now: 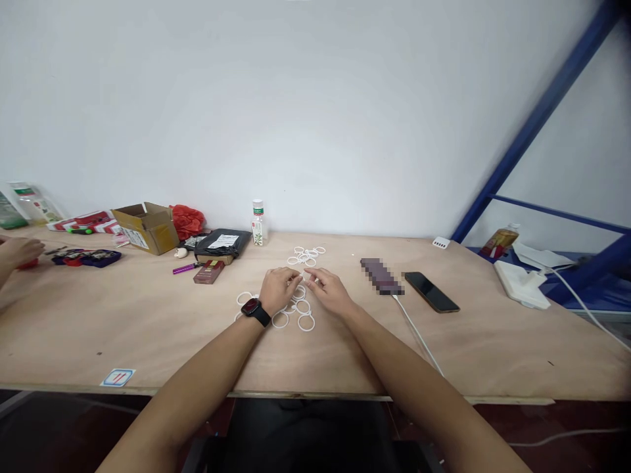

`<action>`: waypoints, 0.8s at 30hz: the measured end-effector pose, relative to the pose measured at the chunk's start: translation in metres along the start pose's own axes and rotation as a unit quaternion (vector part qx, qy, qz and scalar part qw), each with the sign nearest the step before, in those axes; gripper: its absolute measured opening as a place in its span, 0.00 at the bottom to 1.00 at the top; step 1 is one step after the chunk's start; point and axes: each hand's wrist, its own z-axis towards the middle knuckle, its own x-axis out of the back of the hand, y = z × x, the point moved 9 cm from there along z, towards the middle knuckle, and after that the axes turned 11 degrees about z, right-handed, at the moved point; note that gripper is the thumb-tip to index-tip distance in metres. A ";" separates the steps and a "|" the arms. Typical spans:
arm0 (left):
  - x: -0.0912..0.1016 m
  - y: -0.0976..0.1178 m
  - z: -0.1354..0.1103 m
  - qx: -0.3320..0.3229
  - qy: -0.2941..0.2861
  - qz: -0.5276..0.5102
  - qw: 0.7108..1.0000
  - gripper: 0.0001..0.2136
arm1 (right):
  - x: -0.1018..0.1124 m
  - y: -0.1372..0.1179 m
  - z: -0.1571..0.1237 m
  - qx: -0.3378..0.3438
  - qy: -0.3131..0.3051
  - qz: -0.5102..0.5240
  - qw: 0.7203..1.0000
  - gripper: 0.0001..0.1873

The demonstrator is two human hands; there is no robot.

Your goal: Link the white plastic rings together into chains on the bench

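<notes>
"Forearms first: both of yours reached in over the near edge of the table (148, 341), with a black watch (255, 310) on the left wrist."

"And the hands?"

"Your left hand (280, 289) and right hand (329, 291) lay knuckles-up at mid-table, their tips almost meeting."

"Finger state?"

"Your fingers (296, 280) were loosely curled on both hands, neither spread flat nor fisted. Whether any fingertip pinched a ring could not be told; the contact point was too small."

"Where were the rings?"

"The near white rings (302, 307) lay flat on the wood, under your fingertips and between your two wrists, several touching one another. A far group of rings (306, 255) lay beyond your fingertips, apart from them. A dark phone (431, 291) and white cable (414, 328) lay to your right, well apart."
</notes>
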 end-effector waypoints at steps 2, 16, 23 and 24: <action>0.001 0.003 -0.001 -0.010 0.007 0.005 1.000 0.11 | -0.005 -0.002 0.000 0.009 -0.004 -0.002 1.000 0.17; 0.012 -0.002 0.000 -0.007 0.043 0.054 0.998 0.10 | 0.027 0.009 0.003 0.001 0.089 0.025 0.996 0.18; 0.010 -0.026 -0.002 0.082 -0.017 0.079 0.993 0.08 | 0.043 0.079 -0.008 -0.181 -0.057 -0.124 0.974 0.12; 0.008 -0.025 -0.003 0.082 -0.024 0.079 0.993 0.08 | 0.042 0.085 -0.011 -0.203 -0.080 -0.135 0.967 0.11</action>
